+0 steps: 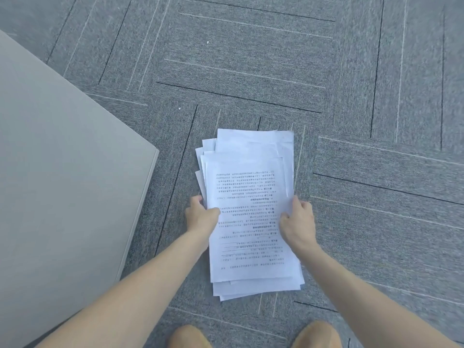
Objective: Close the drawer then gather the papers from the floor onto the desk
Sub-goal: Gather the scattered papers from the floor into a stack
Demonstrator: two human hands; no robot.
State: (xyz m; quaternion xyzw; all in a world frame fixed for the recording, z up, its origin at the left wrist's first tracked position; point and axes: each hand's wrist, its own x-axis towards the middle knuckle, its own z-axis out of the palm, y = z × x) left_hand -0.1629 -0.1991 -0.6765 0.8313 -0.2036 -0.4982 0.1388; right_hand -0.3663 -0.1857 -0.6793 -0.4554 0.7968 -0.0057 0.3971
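One stack of papers (251,212), sheet count unclear, lay on the carpet (351,96) at centre, beside one desk (62,172) at nine o'clock. Two hands reached down with arms outstretched: left hand (200,217) pinched the stack's left edge, right hand (297,222) its right edge

We see a loose stack of papers (251,209), printed text on the top sheet, over grey carpet (351,96). Left hand (202,217) grips its left edge, right hand (297,222) its right edge. Pale desk (62,172) at left, knees (317,334) at bottom
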